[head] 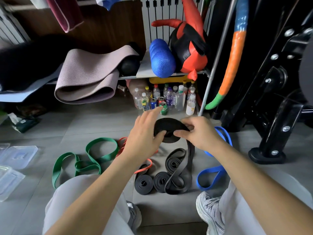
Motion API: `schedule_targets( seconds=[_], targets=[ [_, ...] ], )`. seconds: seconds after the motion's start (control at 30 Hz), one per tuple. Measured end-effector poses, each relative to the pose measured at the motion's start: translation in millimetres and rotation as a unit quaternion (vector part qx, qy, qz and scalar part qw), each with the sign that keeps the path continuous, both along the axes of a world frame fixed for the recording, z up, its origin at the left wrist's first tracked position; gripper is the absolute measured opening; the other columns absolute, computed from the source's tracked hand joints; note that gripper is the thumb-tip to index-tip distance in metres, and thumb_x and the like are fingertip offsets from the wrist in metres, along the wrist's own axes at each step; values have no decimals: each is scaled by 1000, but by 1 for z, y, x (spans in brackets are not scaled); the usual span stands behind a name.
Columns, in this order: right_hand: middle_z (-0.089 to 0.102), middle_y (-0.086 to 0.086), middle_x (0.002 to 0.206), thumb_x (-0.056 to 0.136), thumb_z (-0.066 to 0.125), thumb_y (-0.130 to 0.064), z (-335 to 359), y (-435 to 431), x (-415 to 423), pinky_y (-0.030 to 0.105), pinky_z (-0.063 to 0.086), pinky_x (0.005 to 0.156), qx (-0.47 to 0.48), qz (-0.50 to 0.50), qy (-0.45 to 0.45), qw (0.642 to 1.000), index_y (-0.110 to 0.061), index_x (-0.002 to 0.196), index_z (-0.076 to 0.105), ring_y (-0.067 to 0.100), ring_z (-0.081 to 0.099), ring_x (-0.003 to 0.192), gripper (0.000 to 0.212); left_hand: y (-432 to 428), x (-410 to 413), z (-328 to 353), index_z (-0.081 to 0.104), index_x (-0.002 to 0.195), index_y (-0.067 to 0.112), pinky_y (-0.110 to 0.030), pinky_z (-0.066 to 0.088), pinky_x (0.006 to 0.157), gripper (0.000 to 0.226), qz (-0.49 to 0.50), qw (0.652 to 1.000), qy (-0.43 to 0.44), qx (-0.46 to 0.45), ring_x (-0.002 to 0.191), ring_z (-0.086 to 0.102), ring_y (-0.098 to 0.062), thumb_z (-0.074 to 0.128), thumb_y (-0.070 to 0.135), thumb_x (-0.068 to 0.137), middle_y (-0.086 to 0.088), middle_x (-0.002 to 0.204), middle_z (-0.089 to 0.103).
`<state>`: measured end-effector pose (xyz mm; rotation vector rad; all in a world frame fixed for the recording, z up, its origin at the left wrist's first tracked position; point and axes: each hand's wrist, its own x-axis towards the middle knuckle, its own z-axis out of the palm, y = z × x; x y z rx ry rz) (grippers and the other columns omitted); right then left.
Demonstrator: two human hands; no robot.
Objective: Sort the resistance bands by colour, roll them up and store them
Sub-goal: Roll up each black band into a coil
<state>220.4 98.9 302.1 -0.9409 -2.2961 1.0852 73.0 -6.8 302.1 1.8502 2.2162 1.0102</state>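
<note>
Both hands hold a half-rolled black resistance band (169, 127) above the floor. My left hand (145, 133) pinches its left side with the thumb, fingers stretched toward the cans. My right hand (198, 131) grips the roll's right side; the band's loose tail (190, 160) hangs down to the floor. Below lie three rolled black bands (144, 184) (161, 181) (174, 162). A green band (88, 160) sprawls at the left. An orange band (144, 167) lies partly under my left arm. A blue band (211, 177) lies at the right.
Clear plastic boxes (18, 156) sit at the far left on the grey tile floor. Bottles and cans (166, 99) stand under a shelf with a rolled mat (88, 78) and blue foam roller (161, 58). A black machine base (269, 155) stands right. My shoes (211, 212) are below.
</note>
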Motion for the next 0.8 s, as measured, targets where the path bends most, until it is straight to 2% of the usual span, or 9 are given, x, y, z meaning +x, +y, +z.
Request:
schedule_targets(
  seconds=[0.07, 0.13, 0.3, 0.47, 0.57, 0.7, 0.8],
  targets=[
    [69, -4, 83, 78, 74, -23, -1, -1, -2, 28, 50, 74, 23, 0, -33, 999, -16, 97, 71, 16, 64, 81, 20, -1, 1, -4, 45, 136, 21, -37, 43, 93, 55, -48, 995, 82, -10, 112, 46, -24, 64, 14, 85, -2, 127, 54],
    [71, 0, 88, 79, 74, -22, 0, -2, -2, 33, 51, 78, 30, 9, -38, 999, -17, 97, 70, 19, 64, 85, 19, -2, 1, -2, 51, 132, 21, -38, 45, 88, 46, -52, 996, 72, -19, 107, 51, -27, 61, 14, 87, -3, 120, 59],
    [67, -5, 87, 79, 73, -21, 0, -4, -3, 23, 45, 74, 25, 44, -23, 998, -18, 100, 70, 13, 61, 85, 21, -3, -2, 3, 53, 129, 28, -30, 45, 79, 39, -44, 997, 39, -42, 102, 56, -20, 57, 26, 90, 2, 115, 60],
    [59, -9, 86, 77, 75, -20, -2, -1, -3, 25, 45, 80, 4, 44, 26, 999, -24, 95, 70, 14, 58, 86, 19, -1, 0, 10, 61, 118, 26, -30, 46, 81, 30, -30, 998, -33, -38, 94, 57, -18, 60, 21, 88, 1, 104, 63],
    [61, -8, 89, 74, 77, -17, 2, 2, -3, 21, 46, 83, -38, 34, 73, 996, -29, 87, 66, 6, 59, 84, 20, 0, 2, 13, 63, 117, 23, -28, 45, 84, 30, -7, 997, -79, 0, 95, 56, -14, 61, 17, 88, 2, 105, 64],
    [70, -11, 86, 73, 77, -12, 5, 4, -4, 21, 52, 81, -129, 32, 106, 985, -29, 86, 66, 1, 66, 80, 24, 0, 1, 13, 64, 116, 22, -25, 45, 86, 30, 20, 988, -149, 34, 96, 55, -7, 63, 16, 86, 9, 104, 63],
    [70, -12, 90, 72, 76, -7, 3, 6, -4, 26, 52, 87, -153, 29, 132, 979, -30, 88, 65, 5, 68, 88, 30, 0, -1, 14, 64, 112, 26, -29, 49, 89, 29, 34, 971, -226, 64, 97, 60, -10, 64, 13, 86, 7, 103, 66]
  ],
)
